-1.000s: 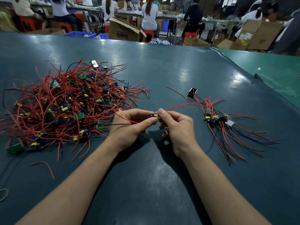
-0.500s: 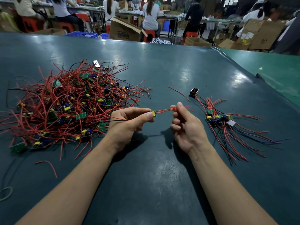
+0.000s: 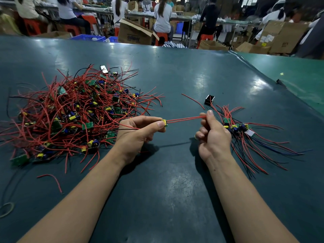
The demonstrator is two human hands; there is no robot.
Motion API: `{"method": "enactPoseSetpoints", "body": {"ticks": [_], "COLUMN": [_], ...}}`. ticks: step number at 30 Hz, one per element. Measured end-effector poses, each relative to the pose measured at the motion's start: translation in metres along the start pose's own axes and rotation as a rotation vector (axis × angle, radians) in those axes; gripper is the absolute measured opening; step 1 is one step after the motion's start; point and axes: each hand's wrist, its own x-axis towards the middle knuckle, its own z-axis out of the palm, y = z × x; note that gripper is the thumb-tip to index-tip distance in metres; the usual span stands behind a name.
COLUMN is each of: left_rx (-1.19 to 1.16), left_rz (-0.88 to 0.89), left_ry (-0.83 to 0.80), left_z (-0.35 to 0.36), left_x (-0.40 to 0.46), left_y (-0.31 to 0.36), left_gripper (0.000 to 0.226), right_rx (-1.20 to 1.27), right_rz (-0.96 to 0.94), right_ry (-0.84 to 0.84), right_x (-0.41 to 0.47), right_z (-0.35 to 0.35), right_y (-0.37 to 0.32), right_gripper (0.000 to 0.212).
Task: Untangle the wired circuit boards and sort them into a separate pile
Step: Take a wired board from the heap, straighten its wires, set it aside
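Observation:
A big tangled heap of small green circuit boards with red and black wires [image 3: 78, 113] covers the left of the dark green table [image 3: 166, 199]. A smaller sorted pile [image 3: 245, 134] lies at the right with its wires fanned toward me. My left hand [image 3: 138, 132] pinches one small board with a yellow part [image 3: 164, 122] between thumb and forefinger. Its red wires [image 3: 185, 119] stretch straight to the right. My right hand [image 3: 213, 135] pinches the far end of those wires between thumb and forefinger, just left of the sorted pile.
A small black part [image 3: 209, 99] and a loose red wire [image 3: 192, 100] lie behind the sorted pile. Another stray red wire [image 3: 52, 181] and a rubber band [image 3: 7, 209] lie at the near left. People sit at benches among cardboard boxes [image 3: 135, 33] beyond the table's far edge.
My hands were together on the board a second ago. My right hand has slid right along the red wires, drawing them out straight; my left hand kept its hold on the board.

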Motion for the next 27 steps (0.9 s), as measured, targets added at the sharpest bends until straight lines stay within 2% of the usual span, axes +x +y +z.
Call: {"method": "enactPoseSetpoints", "body": {"ticks": [5,11,16,20,23,27], "left_rx": [0.011,-0.073,-0.168,-0.368,-0.443,-0.313], "left_rz": [0.006,0.014,-0.017,-0.086,-0.148,-0.272], "left_ry": [-0.016,0.039,0.118,0.047,-0.062,-0.183], "left_z": [0.000,-0.001,-0.003,-0.007,-0.007,-0.003], "left_x": [0.000,0.002,0.005,0.007,0.006,0.002], "left_y": [-0.001,-0.002,0.000,0.004,0.005,0.003], "left_gripper": [0.026,0.017,0.015,0.025,0.036,0.019], "right_rx": [0.071,0.060,-0.137,0.055,-0.045,-0.309], "right_rz": [-0.010,0.068,0.187,0.186,0.192,0.197], "right_ry": [0.087,0.003,-0.232,-0.186,-0.207,-0.468], "right_x": [0.003,0.000,-0.011,-0.004,-0.005,-0.017], "right_z": [-0.005,-0.002,0.002,-0.006,-0.005,0.004], "right_y": [-0.003,-0.001,0.004,-0.006,-0.004,0.005], "right_gripper": [0.033,0.034,0.072,0.075,0.062,0.035]}}
